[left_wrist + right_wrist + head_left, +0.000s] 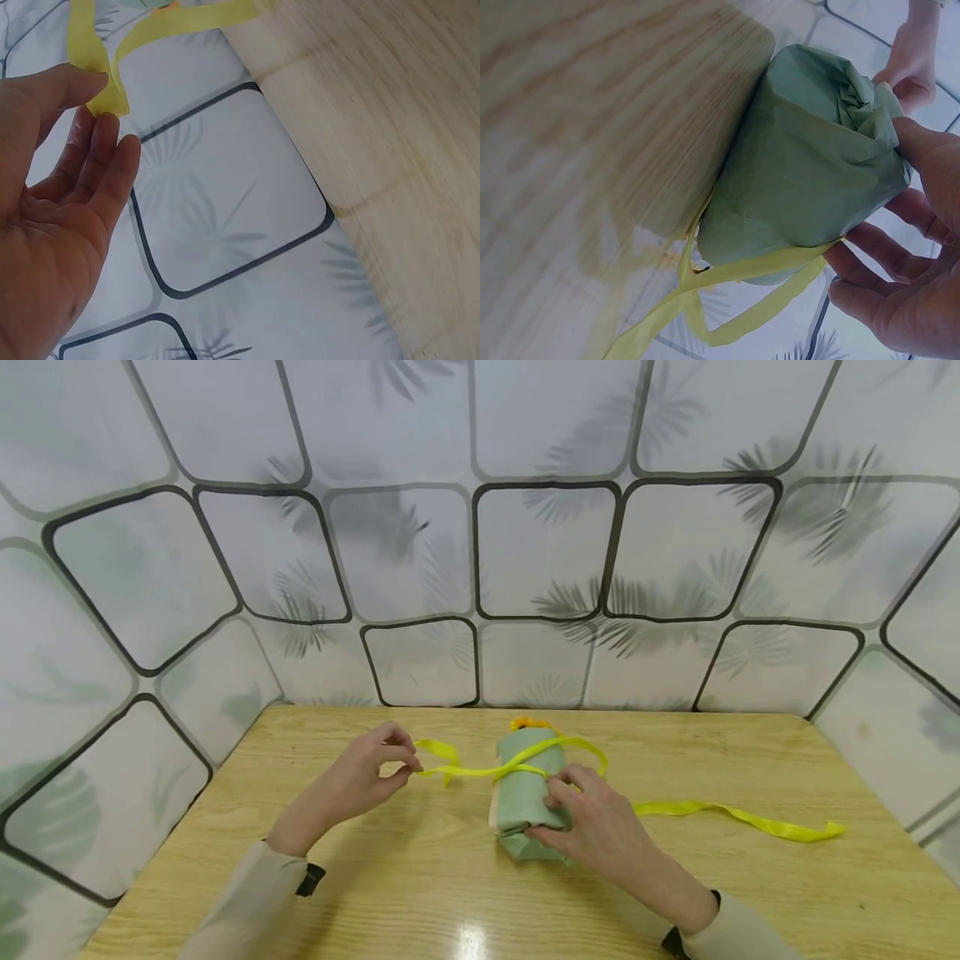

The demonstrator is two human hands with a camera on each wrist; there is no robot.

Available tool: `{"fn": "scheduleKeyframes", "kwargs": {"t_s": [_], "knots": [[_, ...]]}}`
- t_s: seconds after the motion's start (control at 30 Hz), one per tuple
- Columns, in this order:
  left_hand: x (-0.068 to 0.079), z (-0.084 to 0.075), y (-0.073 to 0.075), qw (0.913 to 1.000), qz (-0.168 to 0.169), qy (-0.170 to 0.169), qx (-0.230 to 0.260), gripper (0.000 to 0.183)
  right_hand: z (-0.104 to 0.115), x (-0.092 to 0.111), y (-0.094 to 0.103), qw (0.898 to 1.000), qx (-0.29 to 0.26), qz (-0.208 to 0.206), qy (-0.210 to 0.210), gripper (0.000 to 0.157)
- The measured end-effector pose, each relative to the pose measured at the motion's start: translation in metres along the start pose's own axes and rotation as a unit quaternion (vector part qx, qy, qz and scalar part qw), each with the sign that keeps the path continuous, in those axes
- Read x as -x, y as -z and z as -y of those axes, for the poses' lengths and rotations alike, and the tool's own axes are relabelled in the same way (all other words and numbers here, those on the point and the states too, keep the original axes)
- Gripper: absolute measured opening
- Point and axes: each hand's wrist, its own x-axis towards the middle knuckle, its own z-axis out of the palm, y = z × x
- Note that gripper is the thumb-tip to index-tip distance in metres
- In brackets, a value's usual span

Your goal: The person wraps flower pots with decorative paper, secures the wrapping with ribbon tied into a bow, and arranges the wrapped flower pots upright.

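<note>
A parcel in pale green paper (517, 797) lies on the table, its near end folded and crumpled. Yellow ribbon (480, 772) crosses over it and loops at its right side. My left hand (378, 768), left of the parcel, pinches one stretch of the ribbon between thumb and fingertips; the left wrist view shows this ribbon (90, 45) folded at the pinch. My right hand (603, 818) grips the parcel from the right, thumb at the folded end. In the right wrist view its fingers (889, 251) press the side of the green paper (802, 172), by the ribbon (757, 264).
A loose ribbon tail (742, 817) runs along the wooden table (420, 877) to the right. Something small and orange (525, 723) shows at the parcel's far end. Patterned fabric walls (420, 552) stand behind the table and at both sides.
</note>
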Motion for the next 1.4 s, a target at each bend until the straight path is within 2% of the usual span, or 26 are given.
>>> {"fn": "scheduleKeyframes", "kwargs": {"t_s": [0.13,0.4,0.53,0.67,0.8,0.9,1.03,1.2,1.4], "knots": [[0.006,0.004,0.003,0.9999,-0.001,0.015,-0.007,0.021,0.001,0.000,0.001,1.000,-0.001,0.004,-0.002,0.059],[0.012,0.013,0.013,0.9985,-0.046,0.006,-0.029,0.022,0.003,-0.001,0.002,1.000,0.002,0.012,-0.009,0.057],[0.014,0.016,0.017,0.9979,-0.053,0.022,-0.032,0.022,0.002,0.000,0.001,1.000,0.003,0.011,-0.013,0.058],[0.017,0.017,0.018,0.9972,-0.034,0.062,-0.027,0.017,0.002,0.000,0.001,1.000,0.002,0.014,-0.016,0.058],[0.018,0.017,0.016,0.9935,0.000,0.105,-0.045,0.017,0.002,0.001,0.001,1.000,0.000,0.019,-0.019,0.058],[0.016,0.015,0.010,0.9913,0.020,0.118,-0.055,0.018,0.002,0.001,0.001,1.000,0.000,0.021,-0.020,0.057],[0.004,0.003,-0.003,0.9924,0.029,0.118,-0.018,0.019,0.002,0.001,0.001,1.000,-0.001,0.023,-0.020,0.057],[-0.023,-0.022,-0.025,0.9930,0.033,0.103,0.046,0.022,0.002,0.001,0.000,0.999,-0.001,0.026,-0.022,0.056],[-0.052,-0.041,-0.052,0.9932,0.042,0.077,0.077,0.029,0.001,0.001,0.000,1.000,0.000,0.021,-0.020,0.056]]}}
